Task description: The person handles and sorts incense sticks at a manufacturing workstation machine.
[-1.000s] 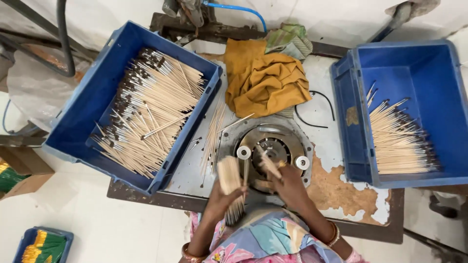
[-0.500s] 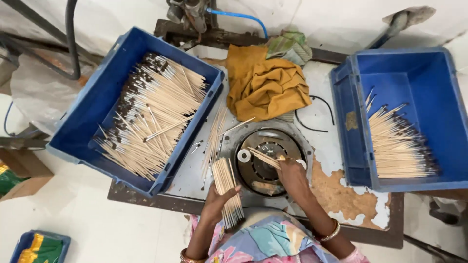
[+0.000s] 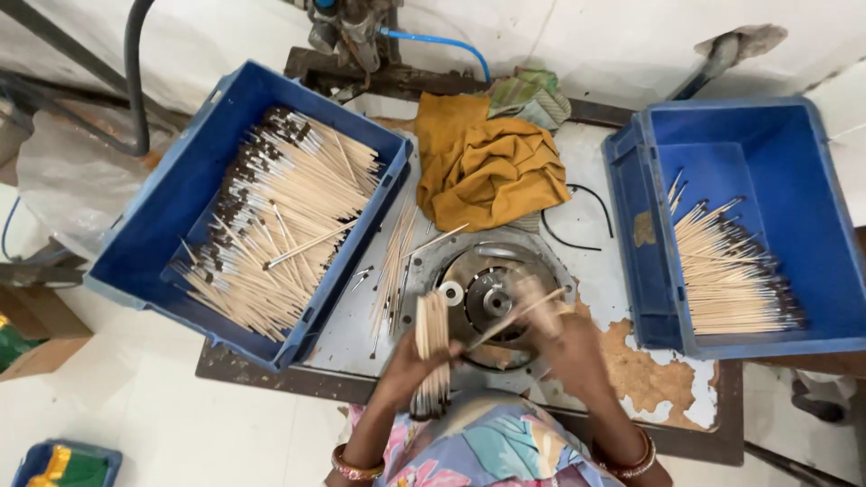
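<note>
the left hand (image 3: 417,359) is closed around a bundle of sticks (image 3: 432,347), thin pale wooden sticks held upright in the view, their ends fanning a little at the near side just above the patterned clothing. the bundle sits at the near edge of the tabletop (image 3: 595,261), just left of the round metal machine plate (image 3: 492,298) set into it. the right hand (image 3: 552,317) is blurred; its fingers pinch a single stick (image 3: 512,317) that slants from the left hand up toward the right, crossing over the plate's central hub. the two hands are close together, the single stick bridging the gap between them.

to the left, tilted on the tabletop's edge, a blue crate (image 3: 144,243) holds a large loose heap of sticks (image 3: 275,234) with dark tips pointing to the far left. a few loose sticks (image 3: 395,261) lie on the tabletop between that crate and the plate. on the right a second blue crate (image 3: 776,162) holds a neater, smaller pile of finished sticks (image 3: 731,271), their dark tips pointing right. at the far side of the plate lies a crumpled mustard-yellow cloth (image 3: 492,167), with a greenish cloth (image 3: 532,95) just beyond it and a thin black wire loop (image 3: 577,216) to its right. the tabletop's paint is worn away to brown patches near the right hand. bangles show on both wrists at the bottom of the view.
</note>
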